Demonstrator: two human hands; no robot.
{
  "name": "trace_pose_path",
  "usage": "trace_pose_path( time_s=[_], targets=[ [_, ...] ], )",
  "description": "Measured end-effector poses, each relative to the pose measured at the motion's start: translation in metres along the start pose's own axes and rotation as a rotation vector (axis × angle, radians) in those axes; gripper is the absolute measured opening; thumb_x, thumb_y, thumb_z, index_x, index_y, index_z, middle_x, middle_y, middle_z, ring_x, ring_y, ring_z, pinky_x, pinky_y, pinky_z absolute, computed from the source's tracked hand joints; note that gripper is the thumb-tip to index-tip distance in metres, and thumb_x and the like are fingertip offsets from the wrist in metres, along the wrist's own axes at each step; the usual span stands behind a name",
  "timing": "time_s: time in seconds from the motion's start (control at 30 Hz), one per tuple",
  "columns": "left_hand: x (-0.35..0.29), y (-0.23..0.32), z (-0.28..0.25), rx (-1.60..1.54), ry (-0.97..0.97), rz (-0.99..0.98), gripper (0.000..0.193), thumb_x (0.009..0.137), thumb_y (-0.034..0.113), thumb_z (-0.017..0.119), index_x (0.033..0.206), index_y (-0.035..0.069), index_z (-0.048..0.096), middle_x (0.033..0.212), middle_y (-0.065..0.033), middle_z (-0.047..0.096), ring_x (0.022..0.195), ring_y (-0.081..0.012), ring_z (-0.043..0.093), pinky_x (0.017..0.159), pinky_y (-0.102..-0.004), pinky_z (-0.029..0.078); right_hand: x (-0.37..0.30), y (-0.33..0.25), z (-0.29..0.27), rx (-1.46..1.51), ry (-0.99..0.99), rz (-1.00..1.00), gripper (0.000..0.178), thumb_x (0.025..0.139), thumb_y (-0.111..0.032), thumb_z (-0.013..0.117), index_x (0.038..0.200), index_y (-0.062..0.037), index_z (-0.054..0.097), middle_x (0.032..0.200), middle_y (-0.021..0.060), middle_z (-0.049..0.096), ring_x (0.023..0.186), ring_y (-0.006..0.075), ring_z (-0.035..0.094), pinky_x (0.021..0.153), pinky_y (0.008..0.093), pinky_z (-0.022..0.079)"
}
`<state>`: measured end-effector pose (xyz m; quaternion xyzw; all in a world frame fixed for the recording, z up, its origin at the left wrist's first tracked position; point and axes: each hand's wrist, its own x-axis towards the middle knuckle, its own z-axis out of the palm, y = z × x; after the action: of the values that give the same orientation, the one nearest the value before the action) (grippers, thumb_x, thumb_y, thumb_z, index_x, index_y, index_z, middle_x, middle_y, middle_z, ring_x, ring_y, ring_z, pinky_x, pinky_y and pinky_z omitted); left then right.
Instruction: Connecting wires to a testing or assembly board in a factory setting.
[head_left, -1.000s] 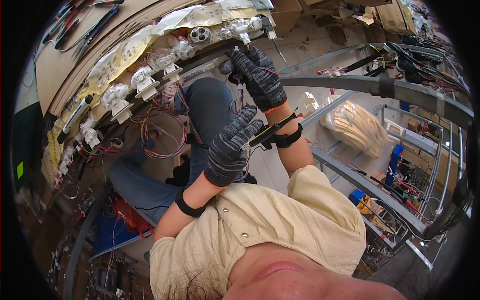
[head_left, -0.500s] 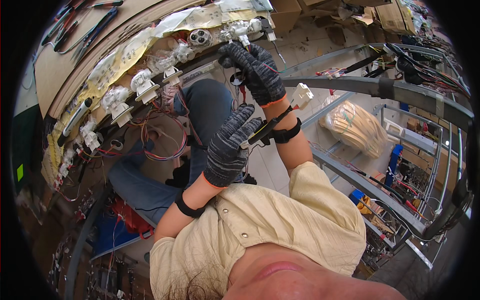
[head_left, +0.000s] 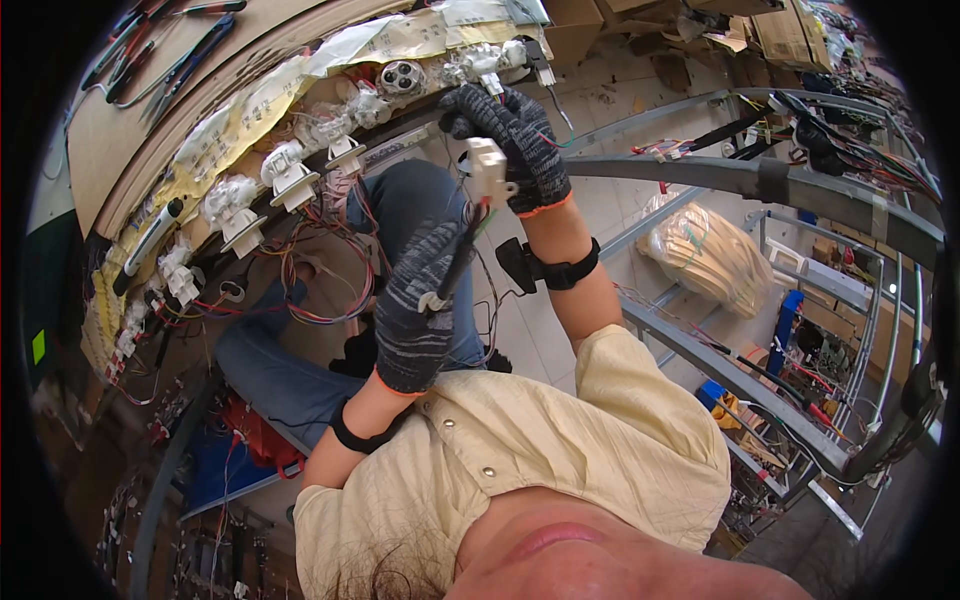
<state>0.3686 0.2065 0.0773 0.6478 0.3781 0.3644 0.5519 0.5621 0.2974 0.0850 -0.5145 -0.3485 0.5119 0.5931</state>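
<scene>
My right hand, in a dark striped knit glove, is up at the board's far edge. Its fingers are curled closed just below a white connector, around thin coloured wires. My left hand, gloved alike and blurred at the fingertips, is lower and nearer my body. It seems closed on a black-sleeved wire harness, though the grip itself is partly hidden. At the upper end of this harness is a white block connector, in front of my right hand; a small white piece lies over the glove.
Along the board's edge stand several white connectors wrapped in plastic, with looping wires below. Pliers lie upper left. Metal frame rails and a plastic-wrapped bundle are at right. My bent knee is beneath my hands.
My left hand has moved left and turned. The white block connector has swung from right of my right wrist to in front of that hand. My right hand has barely moved.
</scene>
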Motion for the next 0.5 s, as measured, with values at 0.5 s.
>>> trace_pose_path(
  time_s=[0.5],
  targets=[
    [-0.023,0.018,-0.032,-0.525,0.312,-0.465,0.039,0.093,0.040,0.053,0.113,0.008,0.046,0.072,0.0011,0.051,0.050,-0.0051,0.042,0.042,-0.0190,0.034,-0.018,0.011,-0.014,-0.118,0.300,-0.129,0.018,0.090,-0.015,0.059,0.090,0.0012,0.068,0.076,0.0026,0.067,0.066,0.0075,0.057,0.059,0.0240,0.045]
  ],
)
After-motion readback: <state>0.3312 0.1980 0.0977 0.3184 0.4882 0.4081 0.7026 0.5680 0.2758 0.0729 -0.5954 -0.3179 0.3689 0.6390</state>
